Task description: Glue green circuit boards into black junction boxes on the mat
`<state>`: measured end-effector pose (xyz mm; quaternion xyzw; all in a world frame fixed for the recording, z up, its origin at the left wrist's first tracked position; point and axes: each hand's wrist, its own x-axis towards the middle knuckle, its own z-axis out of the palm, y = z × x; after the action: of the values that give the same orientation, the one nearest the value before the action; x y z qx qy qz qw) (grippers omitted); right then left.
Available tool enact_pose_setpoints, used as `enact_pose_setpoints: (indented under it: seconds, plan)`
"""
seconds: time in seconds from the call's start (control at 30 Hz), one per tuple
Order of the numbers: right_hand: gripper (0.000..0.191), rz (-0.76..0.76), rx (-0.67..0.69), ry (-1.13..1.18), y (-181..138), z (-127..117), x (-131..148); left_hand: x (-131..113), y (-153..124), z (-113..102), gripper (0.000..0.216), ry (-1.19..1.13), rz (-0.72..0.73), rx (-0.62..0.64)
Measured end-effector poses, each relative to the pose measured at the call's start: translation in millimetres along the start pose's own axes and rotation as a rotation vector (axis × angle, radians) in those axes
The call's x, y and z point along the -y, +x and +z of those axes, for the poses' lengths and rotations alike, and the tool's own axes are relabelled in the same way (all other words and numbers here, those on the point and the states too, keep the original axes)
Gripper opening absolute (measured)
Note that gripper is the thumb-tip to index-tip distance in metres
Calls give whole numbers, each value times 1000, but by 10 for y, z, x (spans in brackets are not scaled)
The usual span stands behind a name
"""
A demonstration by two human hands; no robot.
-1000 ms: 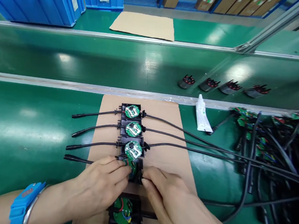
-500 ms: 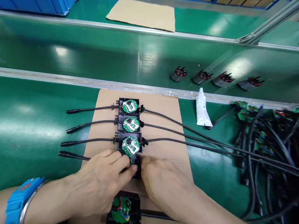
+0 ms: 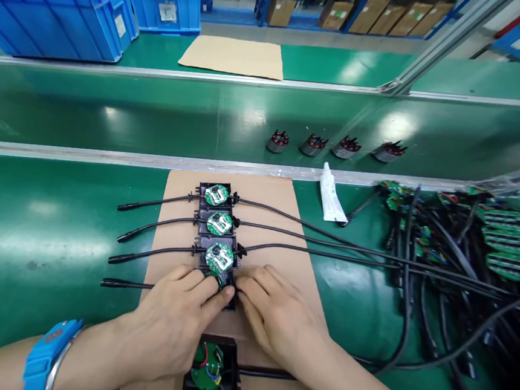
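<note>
My left hand (image 3: 177, 312) is closed at the fourth black plastic housing (image 3: 229, 301) in the column, thumb and fingers bent over it; a sliver of green board shows beside the fingers. My right hand (image 3: 277, 312) is closed against the housing's right end; what its fingertips pinch is hidden. A black cable with a plug end (image 3: 125, 284) leads in under my left hand. Beyond, three housings hold round green circuit boards (image 3: 219, 257) with cables out both sides. Nearer me lies another housing (image 3: 189, 389) with a green board and coloured wires (image 3: 215, 370) facing up.
Cardboard (image 3: 281, 209) lies under the housings. To the right are a white tube (image 3: 330, 195) and a heap of black cables with green boards (image 3: 511, 241). Several motor stators (image 3: 346, 148) line the back ledge. Blue bins (image 3: 65, 26) and a cardboard sheet (image 3: 235, 56) sit on the shelf.
The camera view has tilted up, showing more of the shelf and background. My right hand's fingers have shifted at the housing's right end. My left hand stays at the fourth housing.
</note>
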<state>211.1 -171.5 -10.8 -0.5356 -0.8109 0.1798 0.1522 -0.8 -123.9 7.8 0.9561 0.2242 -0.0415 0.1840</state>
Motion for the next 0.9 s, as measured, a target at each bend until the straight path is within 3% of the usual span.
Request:
enact_pose_setpoints:
  seconds: [0.17, 0.27, 0.4, 0.5, 0.6, 0.7, 0.9]
  plan:
    - [33, -97, -117, -58, -23, 143, -24, -26, 34, -59, 58, -45, -41, -24]
    - [31, -110, -60, 7, -54, 39, -20, -68, -54, -45, 54, -96, -27, -77]
    - [23, -109, -28, 93, 72, -232, -148, 22, -145, -53, 42, -267, -3, -311]
    - [20, -51, -107, 21, 267, -278, -353, 250, -91, -88, 30, -200, -176, -472]
    - [12, -72, -153, 42, 346, -214, -479, 460, -29, -103, 14, -122, -272, -381]
    - [13, -136, -194, 73, 246, -259, -402, 520, -61, -118, 17, -221, -267, -318]
    - [20, -71, 86, -99, 109, -544, -40, 425, -103, -242, 25, -188, -210, -333]
